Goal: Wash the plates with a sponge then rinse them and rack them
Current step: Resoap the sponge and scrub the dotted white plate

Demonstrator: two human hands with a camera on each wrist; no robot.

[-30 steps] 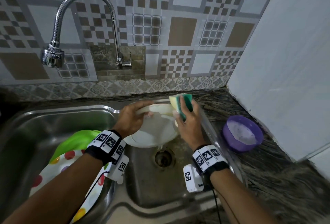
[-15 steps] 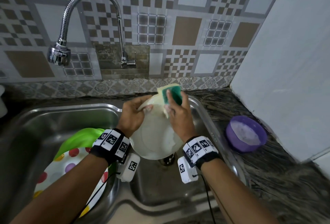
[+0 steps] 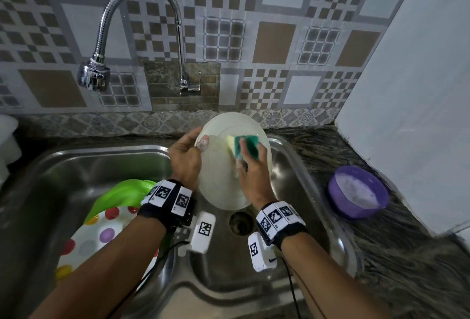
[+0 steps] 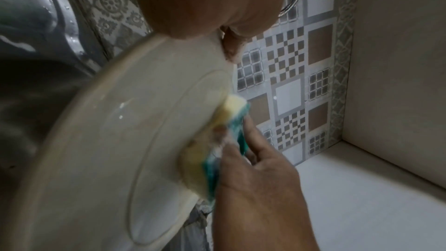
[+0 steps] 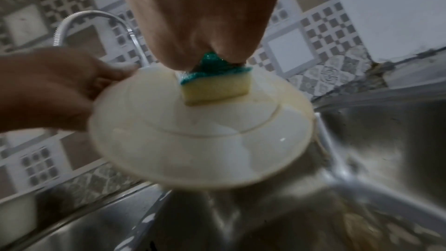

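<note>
A cream plate (image 3: 221,178) is held tilted above the right sink basin, its underside toward me. My left hand (image 3: 187,157) grips its left rim, thumb on the near face. My right hand (image 3: 250,166) grips a yellow and green sponge (image 3: 245,149) and presses its yellow side against the plate's upper part. The left wrist view shows the plate (image 4: 108,140) with the sponge (image 4: 217,140) on its ringed base. In the right wrist view the sponge (image 5: 214,87) sits on the plate (image 5: 200,140).
A green plate (image 3: 119,196) and a white plate with coloured dots (image 3: 101,237) lie in the left basin. The tap (image 3: 94,74) hangs over that basin. A purple bowl of soapy water (image 3: 357,195) stands on the counter to the right. The drain (image 3: 240,222) is below the plate.
The plate has been raised and tipped from nearly flat to steeply tilted. The sponge has moved from the plate's far rim onto its back face.
</note>
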